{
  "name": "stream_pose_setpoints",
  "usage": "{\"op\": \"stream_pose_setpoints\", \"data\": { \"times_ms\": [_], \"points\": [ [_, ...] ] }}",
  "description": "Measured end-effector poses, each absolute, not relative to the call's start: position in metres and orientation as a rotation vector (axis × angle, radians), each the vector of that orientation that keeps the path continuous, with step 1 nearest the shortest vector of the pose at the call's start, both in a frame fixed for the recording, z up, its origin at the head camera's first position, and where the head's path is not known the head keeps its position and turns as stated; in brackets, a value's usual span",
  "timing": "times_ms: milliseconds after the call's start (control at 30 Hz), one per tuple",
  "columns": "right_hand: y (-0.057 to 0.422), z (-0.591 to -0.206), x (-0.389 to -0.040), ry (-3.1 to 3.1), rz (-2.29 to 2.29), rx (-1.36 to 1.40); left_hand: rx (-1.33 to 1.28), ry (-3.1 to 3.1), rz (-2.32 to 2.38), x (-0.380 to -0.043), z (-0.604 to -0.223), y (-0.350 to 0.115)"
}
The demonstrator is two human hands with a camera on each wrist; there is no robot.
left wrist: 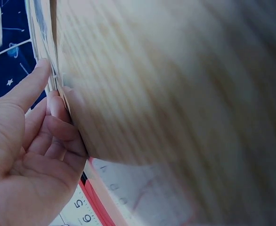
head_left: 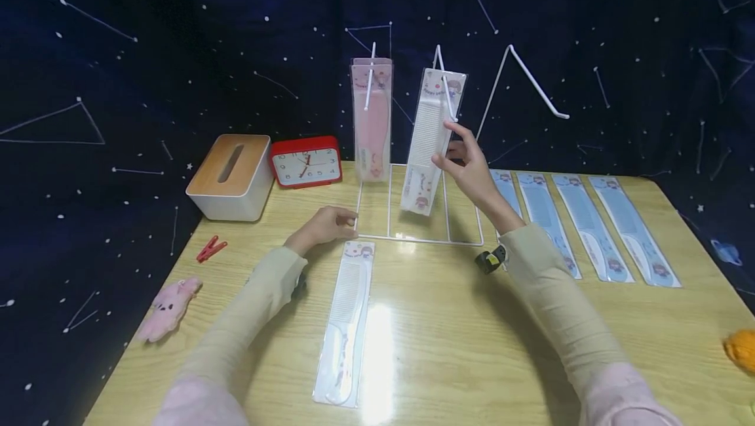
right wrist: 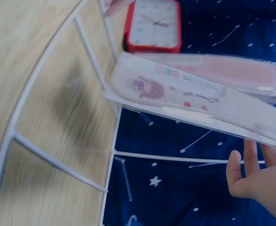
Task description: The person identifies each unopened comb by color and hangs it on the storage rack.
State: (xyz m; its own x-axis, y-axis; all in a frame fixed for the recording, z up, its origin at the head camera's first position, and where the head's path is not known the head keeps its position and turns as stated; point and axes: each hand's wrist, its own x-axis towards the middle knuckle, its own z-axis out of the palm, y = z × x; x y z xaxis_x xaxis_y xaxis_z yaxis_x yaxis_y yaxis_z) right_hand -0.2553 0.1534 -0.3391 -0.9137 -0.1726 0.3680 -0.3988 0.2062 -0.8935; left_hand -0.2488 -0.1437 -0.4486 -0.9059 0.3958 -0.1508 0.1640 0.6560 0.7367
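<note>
My right hand (head_left: 472,167) pinches the right edge of a packaged white comb (head_left: 426,141), which hangs tilted on the middle hook of a white wire rack (head_left: 419,239). In the right wrist view that comb (right wrist: 175,96) stretches above the right hand's fingers (right wrist: 250,160). Down at the rack's front left corner, my left hand (head_left: 324,226) grips the base wire with its fingertips. Packaged pink combs (head_left: 373,118) hang on the left hook. Another packaged white comb (head_left: 345,321) lies on the table in front of the rack.
Several blue packaged combs (head_left: 634,232) lie in a row to the right, by the rack's bare right hook (head_left: 538,82). At the back left are a tissue box (head_left: 232,183) and a red clock (head_left: 307,162). A red clip (head_left: 210,249) and pink plush (head_left: 170,308) lie left.
</note>
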Motion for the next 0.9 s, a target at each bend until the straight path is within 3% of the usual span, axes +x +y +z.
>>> {"op": "stream_pose_setpoints", "data": {
  "times_ms": [300,500,900],
  "points": [
    [0.153,-0.347,-0.28,-2.321,1.827,0.509,0.465,2.561,1.131,-0.25,-0.452,-0.144],
    [0.148,-0.335,-0.265,-2.326,1.862,0.535,0.454,2.562,1.129,-0.25,-0.453,-0.145],
    [0.157,-0.357,-0.257,-2.387,1.754,0.351,0.453,2.556,1.143,-0.248,-0.449,-0.144]
  ]
}}
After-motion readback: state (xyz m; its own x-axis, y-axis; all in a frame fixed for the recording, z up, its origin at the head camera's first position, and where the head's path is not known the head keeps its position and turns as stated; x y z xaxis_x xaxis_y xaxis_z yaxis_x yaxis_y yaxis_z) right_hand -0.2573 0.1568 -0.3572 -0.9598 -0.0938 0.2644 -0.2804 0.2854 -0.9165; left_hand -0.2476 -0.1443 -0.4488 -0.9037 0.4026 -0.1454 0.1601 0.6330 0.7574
